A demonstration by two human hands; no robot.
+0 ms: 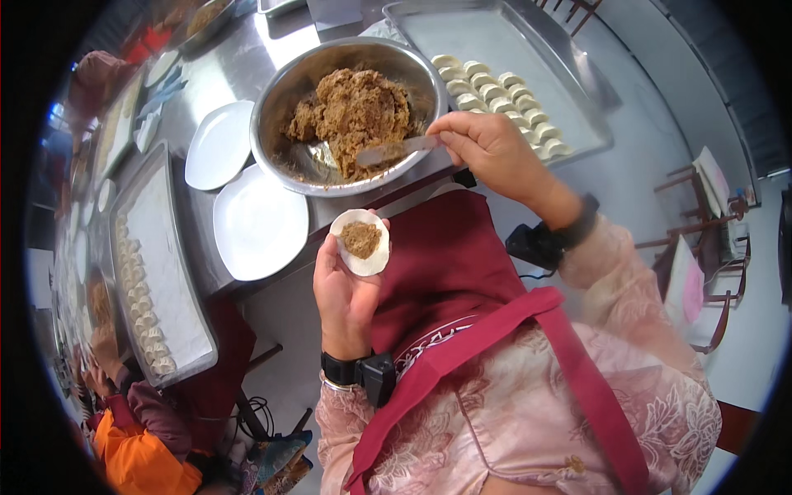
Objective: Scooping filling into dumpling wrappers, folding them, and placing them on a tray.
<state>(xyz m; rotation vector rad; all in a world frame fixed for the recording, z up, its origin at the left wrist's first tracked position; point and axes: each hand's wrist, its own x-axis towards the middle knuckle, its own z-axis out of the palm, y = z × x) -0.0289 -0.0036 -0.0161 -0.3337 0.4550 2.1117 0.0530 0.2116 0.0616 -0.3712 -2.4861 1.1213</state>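
On the fingers of my left hand (348, 291) lies a round dough wrapper (369, 265), my thumb at its edge. A mound of brown filling (360, 239) sits in the middle of the wrapper, which is flat and unfolded. My right hand (479, 148) grips the end of a flat, pale spatula (399, 150) over the near right rim of a steel bowl (262, 154). The spatula's blade is at the large mass of brown filling (362, 114) in this bowl; whether it touches the filling I cannot tell.
Right of the bowl is a metal tray (495, 37) with rows of folded dumplings (495, 93). Two white plates (260, 229) lie to the left. Beyond them another tray (176, 266) holds more dumplings (141, 303). At the lower left works another person in orange (139, 451). Chairs (687, 278) stand at right.
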